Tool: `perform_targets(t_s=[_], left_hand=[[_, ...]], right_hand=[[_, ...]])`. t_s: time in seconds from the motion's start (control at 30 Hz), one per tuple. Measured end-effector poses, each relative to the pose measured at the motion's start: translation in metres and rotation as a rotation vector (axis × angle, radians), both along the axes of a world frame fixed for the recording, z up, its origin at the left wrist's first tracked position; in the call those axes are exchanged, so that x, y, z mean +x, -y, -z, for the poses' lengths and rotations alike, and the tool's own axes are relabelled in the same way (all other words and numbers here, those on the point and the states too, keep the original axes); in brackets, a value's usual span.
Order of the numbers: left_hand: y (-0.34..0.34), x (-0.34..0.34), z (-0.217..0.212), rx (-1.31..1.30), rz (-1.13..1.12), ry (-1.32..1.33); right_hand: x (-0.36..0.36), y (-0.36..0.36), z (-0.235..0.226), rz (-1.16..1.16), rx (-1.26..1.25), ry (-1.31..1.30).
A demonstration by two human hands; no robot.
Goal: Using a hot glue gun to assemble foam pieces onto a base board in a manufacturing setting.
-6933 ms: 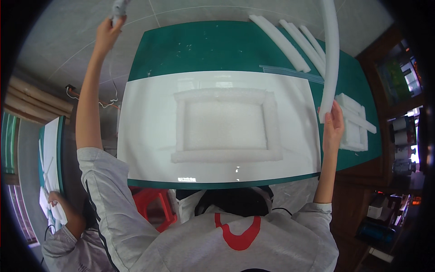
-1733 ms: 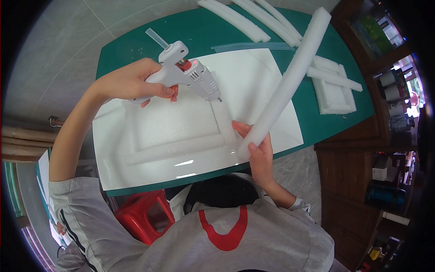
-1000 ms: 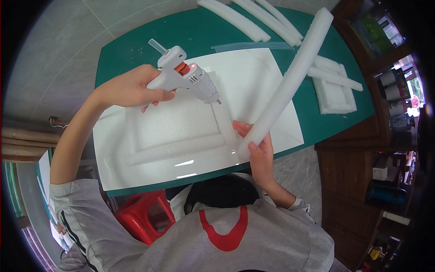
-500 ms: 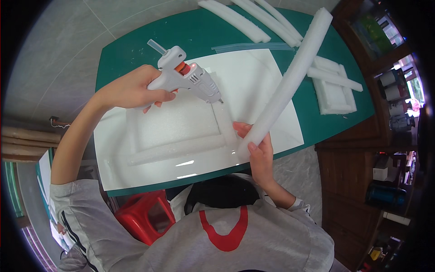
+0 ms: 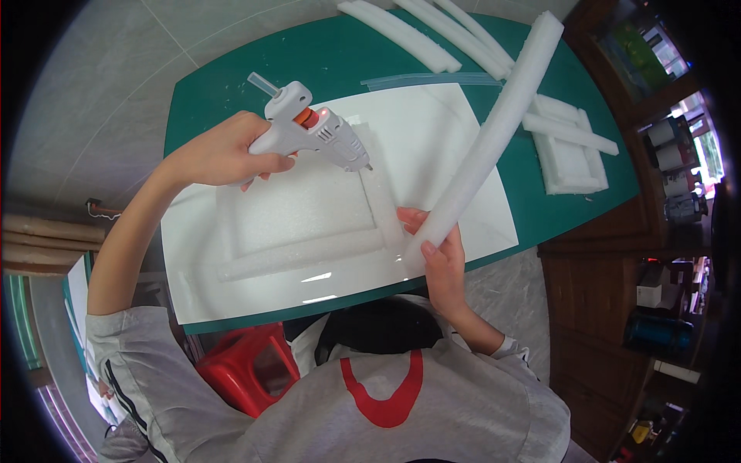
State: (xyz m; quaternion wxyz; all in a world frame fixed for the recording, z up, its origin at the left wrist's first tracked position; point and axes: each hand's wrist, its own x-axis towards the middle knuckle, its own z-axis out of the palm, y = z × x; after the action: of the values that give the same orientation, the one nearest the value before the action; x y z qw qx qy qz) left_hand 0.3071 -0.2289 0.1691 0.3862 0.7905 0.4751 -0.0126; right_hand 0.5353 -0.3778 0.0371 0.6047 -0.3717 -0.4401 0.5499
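Foam strip (image 5: pixel 494 131): long, white, round-edged; slanting up and away from the near right corner of the foam frame (image 5: pixel 309 212) toward the far right of the green table (image 5: pixel 224 89); lower end just beside the frame's corner, upper end in the air above the table.
Glue gun (image 5: pixel 312 137): white with an orange collar, nozzle pointing right and down at the frame's far right corner, seemingly just above it; clear glue stick jutting out behind.
Frame: rectangle of white foam strips lying on a glossy white sheet (image 5: pixel 463 162) that covers most of the table.
Step in hand, as judged: gluing along the frame's right side ahead of seating the strip.
Doing it well: nozzle low and close to the foam, bead thin and unbroken, no lingering in one spot for fear of melting; strip kept clear of wet glue until lined up with the edge, then pressed down evenly from the near end.
Left hand (image 5: pixel 224 154): fingers wrapped fully round the gun's handle, closed tight, one finger at the trigger.
Right hand (image 5: pixel 440 255): closed round the strip's lower end, thumb on top, fingers beneath.
Nearby: spare foam strips (image 5: pixel 432 35) at the far edge; a smaller foam frame (image 5: pixel 567 158) at the right; red stool (image 5: pixel 247 370) under the near edge.
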Motion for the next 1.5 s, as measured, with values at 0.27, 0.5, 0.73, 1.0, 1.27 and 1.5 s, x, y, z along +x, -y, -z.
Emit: perform_targets(t_s=[0.27, 0.5, 0.73, 1.0, 1.27, 1.5], left_hand=[[0.002, 0.000, -0.002, -0.014, 0.035, 0.014], [0.003, 0.002, -0.003, -0.010, 0.130, 0.067], [0.002, 0.001, -0.002, -0.006, 0.054, 0.054], [0.002, 0.002, 0.003, 0.026, 0.067, 0.007], [0.003, 0.001, -0.002, 0.072, 0.015, -0.017], [-0.002, -0.020, -0.005, 0.258, -0.091, 0.089]], right_hand=[[0.000, 0.000, 0.000, -0.002, -0.010, -0.006], [0.000, 0.001, 0.001, 0.002, 0.001, -0.007], [0.001, 0.000, 0.002, -0.002, 0.010, 0.000], [0.001, 0.001, 0.001, -0.009, 0.001, -0.008], [0.001, 0.001, 0.002, -0.005, -0.007, -0.023], [0.001, 0.000, 0.004, 0.009, 0.016, 0.005]])
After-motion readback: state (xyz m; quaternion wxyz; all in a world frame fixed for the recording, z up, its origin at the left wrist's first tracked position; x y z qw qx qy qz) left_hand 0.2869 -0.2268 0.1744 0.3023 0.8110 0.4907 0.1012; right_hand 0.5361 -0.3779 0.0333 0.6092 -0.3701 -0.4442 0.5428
